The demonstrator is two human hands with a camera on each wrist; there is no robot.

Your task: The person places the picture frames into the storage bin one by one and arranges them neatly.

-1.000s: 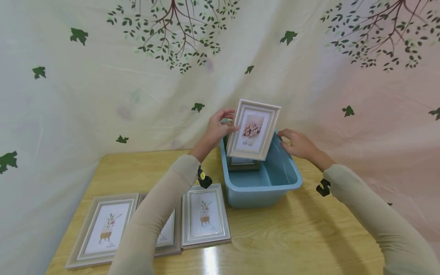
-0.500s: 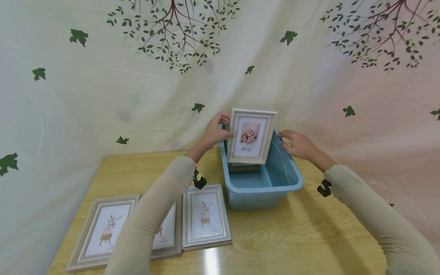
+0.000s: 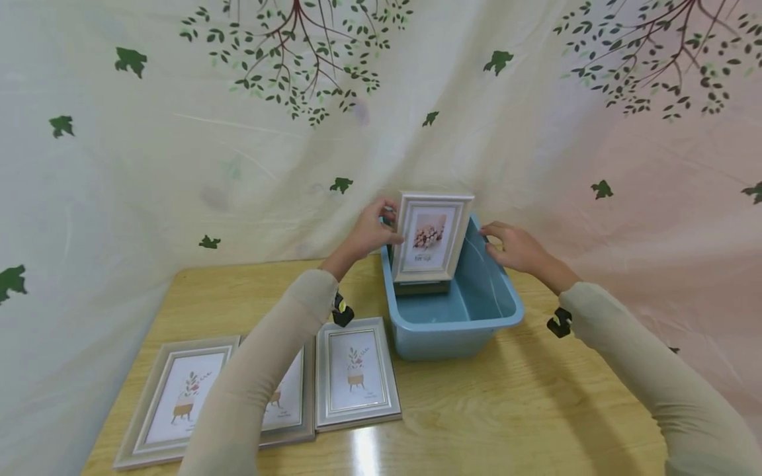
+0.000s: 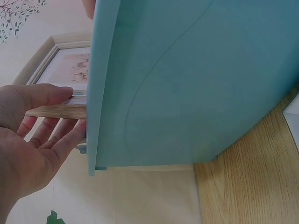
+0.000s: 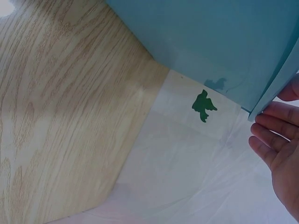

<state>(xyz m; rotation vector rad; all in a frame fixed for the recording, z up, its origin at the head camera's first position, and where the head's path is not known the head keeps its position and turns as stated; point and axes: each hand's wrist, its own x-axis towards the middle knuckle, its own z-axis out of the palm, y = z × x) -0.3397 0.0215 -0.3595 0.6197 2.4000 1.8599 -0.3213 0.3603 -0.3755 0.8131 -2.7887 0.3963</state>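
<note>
My left hand grips a pale picture frame with a pink flower print by its left edge. In the left wrist view the thumb lies on the front of the frame and the fingers go behind it. The frame stands nearly upright at the back left of a blue plastic bin, its top above the rim. Below its lower edge shows part of another frame inside the bin. At the bin's far right corner, my right hand pinches the rim, fingers outside and thumb on the inner side.
Left of the bin, three picture frames with plant prints lie flat on the wooden table: one on the right, one at far left, and a middle one partly behind my left sleeve. A printed curtain hangs behind.
The flower-print frame has come down towards the bin and turned from tilted to nearly upright, my left hand moving with it. My right hand has stayed at the rim.
</note>
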